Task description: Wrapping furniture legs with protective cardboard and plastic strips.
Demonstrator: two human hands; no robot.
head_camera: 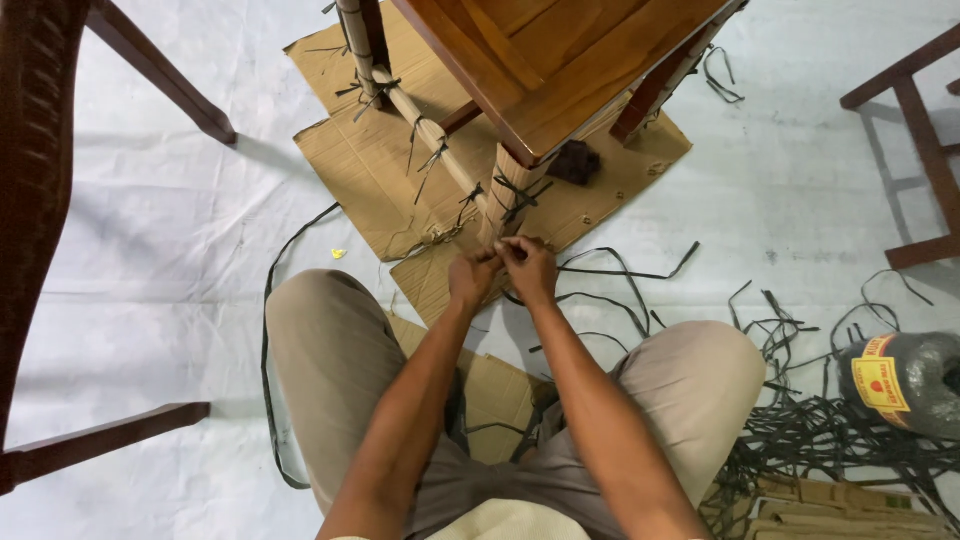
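I sit on the floor with knees apart, both arms stretched forward. My left hand (472, 276) and my right hand (528, 268) meet, fingers pinched on a thin black strap (510, 243) at the foot of a wooden chair leg (510, 190). That leg is wrapped in brown paper and tied with knotted black straps. The chair seat (560, 60) of reddish wood hangs over it. A paper-wrapped rail (425, 125) with several black ties runs up and to the left from the leg.
Flattened cardboard (370, 160) lies under the chair on a white floor sheet. Loose black strap offcuts (800, 420) pile at the right beside a dark strap roll with a yellow label (905, 385). Other dark wooden chair frames stand at the left (40, 150) and the right (925, 130).
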